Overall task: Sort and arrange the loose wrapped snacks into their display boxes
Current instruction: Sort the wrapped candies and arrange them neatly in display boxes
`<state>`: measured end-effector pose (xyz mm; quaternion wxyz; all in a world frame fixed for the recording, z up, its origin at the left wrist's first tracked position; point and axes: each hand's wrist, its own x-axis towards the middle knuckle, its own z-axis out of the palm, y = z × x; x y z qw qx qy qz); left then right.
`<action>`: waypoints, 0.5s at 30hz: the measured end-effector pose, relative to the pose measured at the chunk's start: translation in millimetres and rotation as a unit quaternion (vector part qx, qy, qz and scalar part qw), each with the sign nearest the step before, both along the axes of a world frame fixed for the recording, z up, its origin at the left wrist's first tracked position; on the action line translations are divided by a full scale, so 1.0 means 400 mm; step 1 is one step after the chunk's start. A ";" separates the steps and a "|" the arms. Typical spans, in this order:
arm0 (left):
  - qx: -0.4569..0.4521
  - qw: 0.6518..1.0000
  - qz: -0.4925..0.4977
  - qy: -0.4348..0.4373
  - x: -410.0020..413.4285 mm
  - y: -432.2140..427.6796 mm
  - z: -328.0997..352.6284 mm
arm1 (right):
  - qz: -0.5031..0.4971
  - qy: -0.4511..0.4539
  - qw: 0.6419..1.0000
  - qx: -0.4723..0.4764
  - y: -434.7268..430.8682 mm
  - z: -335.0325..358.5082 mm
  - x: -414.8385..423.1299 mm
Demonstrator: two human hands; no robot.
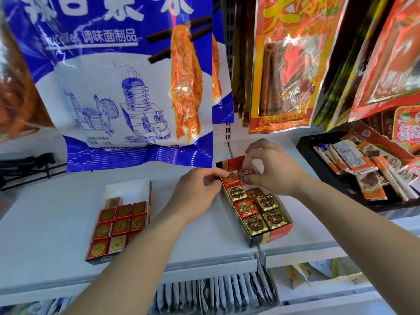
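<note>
- The display box [272,237] lies on the white shelf [56,223], its long axis running from the shelf's front edge back, far end angled left
- The right hand [272,164] pinches a red wrapped snack [244,177] at the box's far end
- The left hand [195,192] pinches the box's left wall there

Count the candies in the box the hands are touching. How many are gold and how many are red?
Gold candies: 4
Red candies: 4, one pinched by the right hand
Total in the display box: 8
</note>
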<state>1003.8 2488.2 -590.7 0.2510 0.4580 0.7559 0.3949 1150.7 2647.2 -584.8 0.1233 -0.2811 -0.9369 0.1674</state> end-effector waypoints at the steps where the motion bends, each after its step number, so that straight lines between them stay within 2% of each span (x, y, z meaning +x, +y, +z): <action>1: -0.001 1.000 0.000 0.001 0.000 0.001 0.000 | 0.004 0.001 1.000 0.013 -0.005 0.003 0.002; 6: -0.002 1.000 0.000 0.001 0.000 -0.001 0.001 | 0.023 0.013 0.999 0.041 -0.014 0.008 0.008; 10: -0.005 1.000 -0.008 0.003 -0.002 -0.005 0.001 | 0.030 -0.005 0.999 -0.027 -0.011 0.008 0.007; 15: -0.007 1.000 -0.012 0.007 -0.006 -0.006 0.001 | 0.031 0.027 0.994 -0.099 -0.012 0.027 0.030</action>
